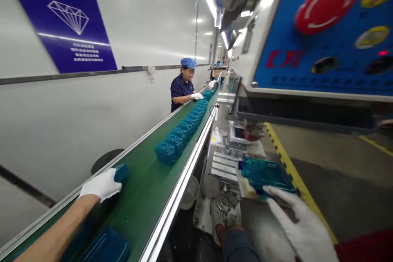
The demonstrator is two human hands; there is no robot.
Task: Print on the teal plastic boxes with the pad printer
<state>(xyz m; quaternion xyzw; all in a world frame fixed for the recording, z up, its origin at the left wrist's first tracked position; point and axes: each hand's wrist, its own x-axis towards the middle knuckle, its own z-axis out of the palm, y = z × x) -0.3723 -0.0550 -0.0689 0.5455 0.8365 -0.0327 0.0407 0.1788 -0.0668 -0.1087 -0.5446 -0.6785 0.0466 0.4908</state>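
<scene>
My left hand (102,186), in a white glove, reaches out over the green conveyor belt (144,196) and is closed round a blue plastic part (121,172) at the belt's far edge. My right hand (299,225), also gloved, rests with fingers stretched against the near edge of a clear teal plastic case (266,175) lying on the fixture of the machine at my right. A row of several blue boxes (184,131) runs up the belt. Another blue case (107,247) lies on the belt below my left forearm.
A co-worker in a blue cap and white gloves (183,89) stands at the belt's far side. The machine's blue control panel with a red button (326,4) hangs overhead at right. Yellow hazard tape (287,159) marks the floor. My shoe (218,219) shows below.
</scene>
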